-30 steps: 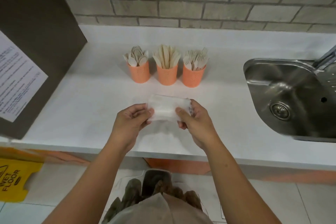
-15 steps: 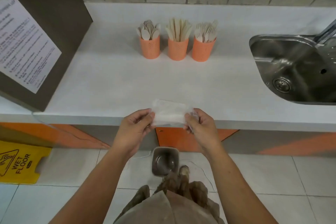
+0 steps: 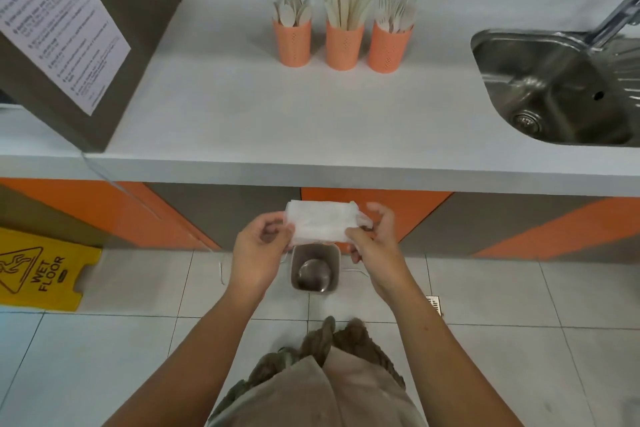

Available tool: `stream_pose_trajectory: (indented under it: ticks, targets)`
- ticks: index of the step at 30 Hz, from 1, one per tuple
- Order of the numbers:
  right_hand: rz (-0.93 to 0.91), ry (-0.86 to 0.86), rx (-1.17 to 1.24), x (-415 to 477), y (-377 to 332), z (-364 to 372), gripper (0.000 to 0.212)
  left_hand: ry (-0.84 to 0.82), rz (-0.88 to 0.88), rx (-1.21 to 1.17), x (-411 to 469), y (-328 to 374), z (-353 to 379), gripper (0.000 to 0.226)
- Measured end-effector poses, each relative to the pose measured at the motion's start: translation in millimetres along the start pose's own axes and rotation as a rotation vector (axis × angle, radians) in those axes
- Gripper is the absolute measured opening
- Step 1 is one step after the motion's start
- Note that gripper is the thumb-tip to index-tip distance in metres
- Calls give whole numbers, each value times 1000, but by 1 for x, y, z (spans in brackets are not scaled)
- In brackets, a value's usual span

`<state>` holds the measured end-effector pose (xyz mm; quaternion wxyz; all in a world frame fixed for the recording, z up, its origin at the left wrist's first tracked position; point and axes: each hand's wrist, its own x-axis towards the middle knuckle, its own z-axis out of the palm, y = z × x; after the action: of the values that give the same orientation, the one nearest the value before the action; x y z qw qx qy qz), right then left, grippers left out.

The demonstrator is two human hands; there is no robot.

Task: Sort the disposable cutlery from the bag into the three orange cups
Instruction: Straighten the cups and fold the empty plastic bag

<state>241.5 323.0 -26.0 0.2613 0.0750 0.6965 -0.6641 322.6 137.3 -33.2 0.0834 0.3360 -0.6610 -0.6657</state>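
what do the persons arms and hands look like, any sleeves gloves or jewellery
Two bare arms: the left forearm and right forearm show no sleeves as far up as the view reaches. The left hand and right hand are ungloved. No watch or bracelet at either wrist, and no markings. A ring cannot be made out.

This is looking like a canteen kitchen: a steel sink [image 3: 554,90] is sitting in a white counter [image 3: 242,107], cups [image 3: 344,47] are holding wooden cutlery [image 3: 346,9], a wet-floor sign [image 3: 41,270] is sitting on the tiled floor [image 3: 104,357], and a notice [image 3: 59,21] is hanging nearby.
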Motion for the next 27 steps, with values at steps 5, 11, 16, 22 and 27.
stream_pose_trajectory:
  ticks: [5,11,16,22,27]
  targets:
    - [4,9,-218,-10,15,-16,46,31,26,145,-10,-22,11,25]
    - [-60,-29,-500,5,37,-38,20,59,-10,206,-19,-46,32,19]
    - [-28,-21,-598,23,53,-50,26,43,-104,218,-14,-61,51,27]
    - [-19,55,-631,43,85,-51,33,79,-190,298,2,-89,65,23]
    - [-34,103,-522,76,126,-42,31,79,-235,338,32,-132,69,24]
